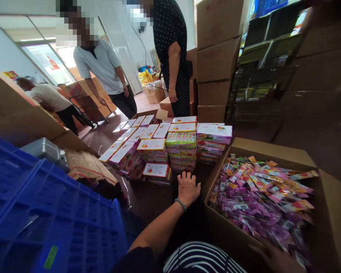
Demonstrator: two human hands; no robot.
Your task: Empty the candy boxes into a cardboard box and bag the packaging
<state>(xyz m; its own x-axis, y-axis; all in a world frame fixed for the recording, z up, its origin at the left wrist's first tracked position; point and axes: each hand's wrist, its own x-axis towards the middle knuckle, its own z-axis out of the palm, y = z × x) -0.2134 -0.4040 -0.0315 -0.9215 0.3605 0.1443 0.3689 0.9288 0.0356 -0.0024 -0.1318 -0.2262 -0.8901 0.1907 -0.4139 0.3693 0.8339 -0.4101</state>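
Observation:
My left hand [188,188], a band on its wrist, reaches forward to the dark table in front of the stacked small boxes [182,141]. Its fingers are spread, nothing shows in them, and they are close to the lowest boxes of the green-and-pink stack. Low on the right, my right hand [274,257] is dim and blurred at the near side of an open carton [272,146]. That carton holds a heap of purple, pink and yellow sachets [258,197]. Whether the right hand grips any sachet cannot be made out.
A blue plastic crate [53,212] stands at left, beside a grey case [45,151] and flattened cardboard [88,167]. Two people [102,68] [170,49] stand beyond the table; another bends by a loaded trolley [93,100]. Tall stacked cartons [216,57] rise behind.

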